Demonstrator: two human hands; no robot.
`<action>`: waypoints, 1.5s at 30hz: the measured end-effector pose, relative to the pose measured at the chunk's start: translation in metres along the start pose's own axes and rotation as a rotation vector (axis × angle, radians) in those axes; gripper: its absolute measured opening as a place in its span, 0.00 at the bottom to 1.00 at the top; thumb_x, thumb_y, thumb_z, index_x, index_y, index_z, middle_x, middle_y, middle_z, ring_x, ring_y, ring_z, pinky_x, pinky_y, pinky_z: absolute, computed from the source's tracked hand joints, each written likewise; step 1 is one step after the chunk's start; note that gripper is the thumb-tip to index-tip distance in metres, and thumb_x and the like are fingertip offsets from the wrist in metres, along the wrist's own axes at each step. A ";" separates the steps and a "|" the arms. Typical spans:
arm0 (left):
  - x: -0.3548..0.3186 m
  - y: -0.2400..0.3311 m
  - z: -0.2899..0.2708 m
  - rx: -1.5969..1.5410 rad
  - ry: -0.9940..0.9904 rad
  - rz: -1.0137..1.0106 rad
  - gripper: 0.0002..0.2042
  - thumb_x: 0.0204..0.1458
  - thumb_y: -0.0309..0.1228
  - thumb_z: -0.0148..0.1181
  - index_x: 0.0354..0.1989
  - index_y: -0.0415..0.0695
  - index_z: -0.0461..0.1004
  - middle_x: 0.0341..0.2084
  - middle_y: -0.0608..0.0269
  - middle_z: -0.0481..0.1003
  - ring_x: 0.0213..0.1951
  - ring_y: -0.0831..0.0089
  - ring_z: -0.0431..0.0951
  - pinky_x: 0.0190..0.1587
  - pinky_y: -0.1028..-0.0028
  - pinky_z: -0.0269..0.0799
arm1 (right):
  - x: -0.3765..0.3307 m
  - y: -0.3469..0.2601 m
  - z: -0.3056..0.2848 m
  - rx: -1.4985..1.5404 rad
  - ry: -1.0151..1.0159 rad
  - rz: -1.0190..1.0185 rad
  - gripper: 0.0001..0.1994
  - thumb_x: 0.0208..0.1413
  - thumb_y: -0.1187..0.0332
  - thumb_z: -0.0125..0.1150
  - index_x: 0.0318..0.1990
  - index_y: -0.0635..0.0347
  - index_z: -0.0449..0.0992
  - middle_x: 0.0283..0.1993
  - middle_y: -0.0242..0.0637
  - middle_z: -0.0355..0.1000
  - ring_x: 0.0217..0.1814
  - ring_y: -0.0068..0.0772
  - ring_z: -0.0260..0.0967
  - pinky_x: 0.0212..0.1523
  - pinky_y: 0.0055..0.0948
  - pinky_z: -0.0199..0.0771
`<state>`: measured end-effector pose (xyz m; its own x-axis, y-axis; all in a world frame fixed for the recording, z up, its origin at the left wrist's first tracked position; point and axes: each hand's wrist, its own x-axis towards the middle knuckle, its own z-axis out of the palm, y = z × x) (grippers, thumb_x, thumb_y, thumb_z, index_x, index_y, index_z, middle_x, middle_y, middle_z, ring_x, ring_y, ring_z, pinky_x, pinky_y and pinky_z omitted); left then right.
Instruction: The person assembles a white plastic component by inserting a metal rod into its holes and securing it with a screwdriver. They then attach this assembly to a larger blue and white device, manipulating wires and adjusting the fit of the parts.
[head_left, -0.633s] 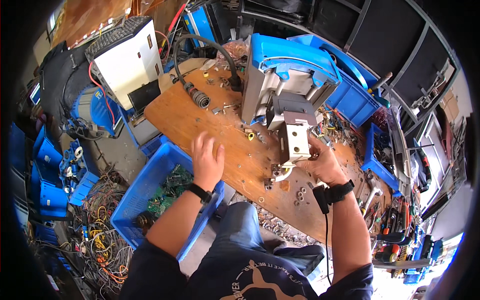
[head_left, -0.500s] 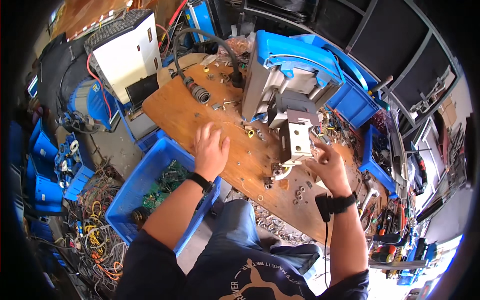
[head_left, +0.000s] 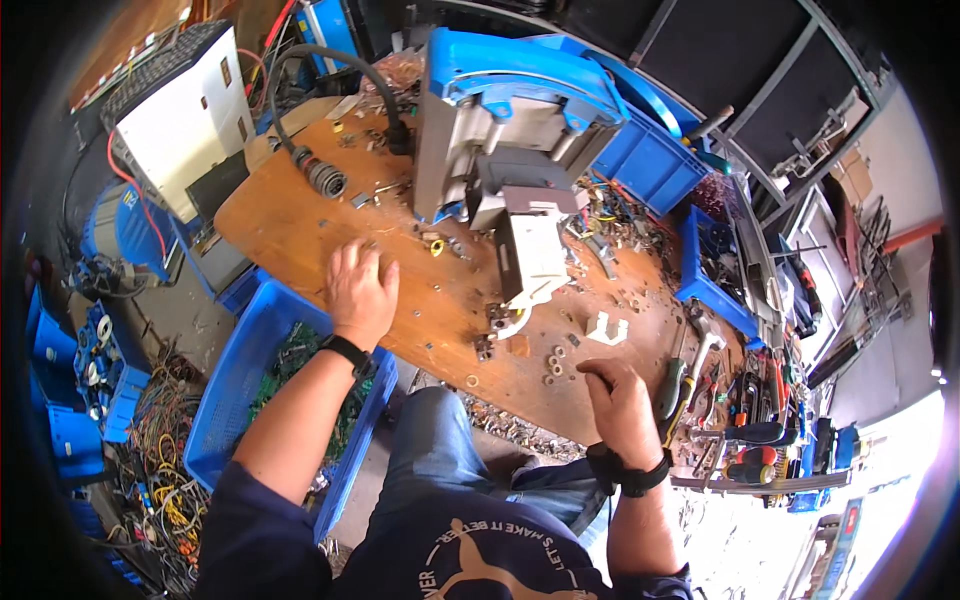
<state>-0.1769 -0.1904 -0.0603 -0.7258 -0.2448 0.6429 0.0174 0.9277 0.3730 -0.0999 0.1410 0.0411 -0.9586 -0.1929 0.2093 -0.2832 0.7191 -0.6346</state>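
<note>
Palm down, my left hand (head_left: 362,292) rests on the wooden tabletop (head_left: 290,215) with its fingers stretched out. My right hand (head_left: 622,402) is over the near right part of the table, loosely curved, with a gap between thumb and forefinger; I see nothing in it. Just right of it lie a screwdriver (head_left: 671,388) and a hammer (head_left: 706,338). A small white U-shaped bracket (head_left: 607,329) lies beyond that hand, and several ring-shaped washers (head_left: 555,364) lie to its left. Between my hands stands a white metal housing (head_left: 538,255), attached to a large grey-and-blue machine part (head_left: 525,90).
A blue crate (head_left: 225,400) of green circuit boards stands below the table's left edge. A thick black cable with a round connector (head_left: 325,178) lies at the back left. Blue bins (head_left: 650,165) and a heap of hand tools (head_left: 755,430) line the right side.
My right hand has drawn back from the white housing toward the screwdriver and hammer, uncovering the bracket. My left hand stays on the table. The whole view has shifted, so the scene sits further left.
</note>
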 end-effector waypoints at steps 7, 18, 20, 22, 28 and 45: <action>0.001 -0.001 0.001 -0.022 -0.028 0.027 0.13 0.51 0.34 0.60 0.41 0.38 0.75 0.46 0.52 0.71 0.50 0.52 0.68 0.55 0.58 0.63 | -0.013 -0.004 0.006 0.078 -0.008 0.004 0.07 0.52 0.77 0.57 0.38 0.66 0.78 0.34 0.52 0.72 0.39 0.55 0.71 0.42 0.39 0.71; -0.001 0.000 0.001 -0.057 -0.077 0.029 0.11 0.50 0.28 0.60 0.40 0.36 0.73 0.46 0.50 0.69 0.50 0.50 0.67 0.54 0.56 0.63 | -0.022 -0.008 0.008 0.084 -0.188 0.001 0.05 0.54 0.70 0.60 0.37 0.58 0.79 0.33 0.44 0.73 0.34 0.51 0.72 0.35 0.42 0.73; 0.000 0.000 0.001 -0.028 -0.091 0.040 0.11 0.51 0.29 0.60 0.40 0.36 0.73 0.46 0.50 0.69 0.50 0.50 0.67 0.54 0.56 0.63 | -0.020 -0.009 0.003 0.118 -0.222 0.009 0.06 0.54 0.72 0.60 0.38 0.61 0.78 0.32 0.46 0.72 0.35 0.52 0.72 0.36 0.42 0.72; 0.000 0.000 0.000 -0.017 -0.098 0.043 0.11 0.51 0.29 0.60 0.40 0.36 0.73 0.46 0.50 0.69 0.50 0.50 0.67 0.54 0.56 0.63 | -0.020 -0.008 0.002 0.131 -0.243 0.013 0.06 0.54 0.73 0.60 0.39 0.62 0.78 0.32 0.47 0.72 0.36 0.53 0.71 0.36 0.42 0.71; 0.000 -0.002 0.002 -0.003 -0.104 0.037 0.10 0.51 0.29 0.59 0.39 0.37 0.74 0.46 0.51 0.70 0.50 0.51 0.67 0.54 0.56 0.63 | -0.027 -0.003 0.005 0.163 -0.180 0.089 0.07 0.53 0.72 0.61 0.39 0.62 0.78 0.31 0.47 0.71 0.36 0.52 0.71 0.37 0.40 0.70; 0.001 0.004 0.000 0.027 -0.039 0.003 0.12 0.48 0.33 0.62 0.36 0.39 0.75 0.44 0.53 0.72 0.49 0.54 0.68 0.54 0.59 0.64 | 0.079 -0.040 0.027 -0.178 0.199 -0.120 0.38 0.32 0.56 0.80 0.54 0.60 0.71 0.37 0.37 0.71 0.37 0.38 0.73 0.40 0.37 0.76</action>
<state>-0.1774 -0.1867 -0.0584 -0.7522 -0.2313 0.6170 0.0015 0.9357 0.3527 -0.1652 0.0791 0.0632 -0.8892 -0.1611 0.4282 -0.3677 0.8085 -0.4595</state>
